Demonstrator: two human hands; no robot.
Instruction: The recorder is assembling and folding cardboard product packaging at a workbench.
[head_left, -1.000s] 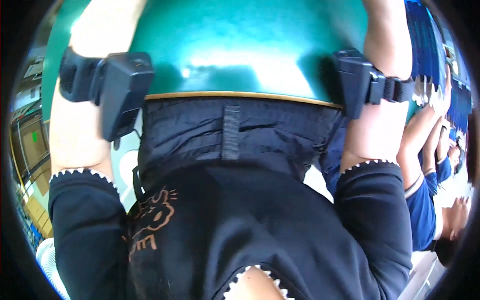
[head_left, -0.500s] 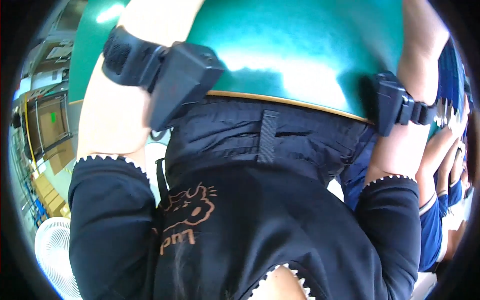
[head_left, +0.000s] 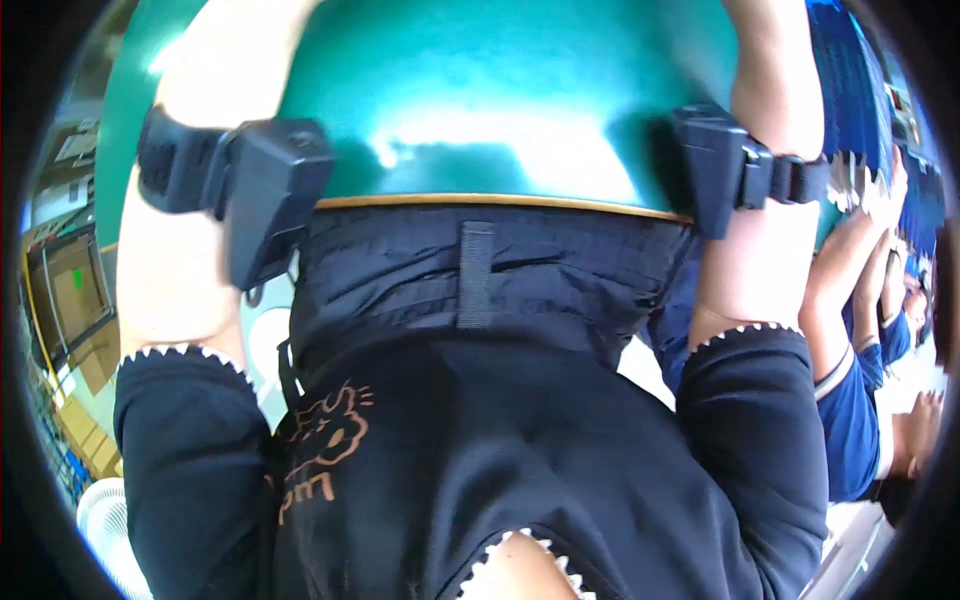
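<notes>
Both my forearms reach forward over a glossy green tabletop (head_left: 480,60) and leave the picture at its upper edge. Neither my left hand nor my right hand shows, so whatever they hold or touch is hidden. A black box-shaped device (head_left: 275,195) is strapped round my left forearm. On my right forearm sits a similar black device (head_left: 712,165) with a black strap.
The table's wooden front edge (head_left: 480,200) runs close against my waist. Dark blue pleated fabric (head_left: 850,90) lies at the far right, with other people's arms (head_left: 845,260) near it. Cardboard boxes (head_left: 85,430) and a white slatted basket-like thing (head_left: 105,525) are at the left.
The whole view has shifted, so my forearms, the devices and the table edge appear farther left. The table edge looks more level. My hands are out of the picture in both frames.
</notes>
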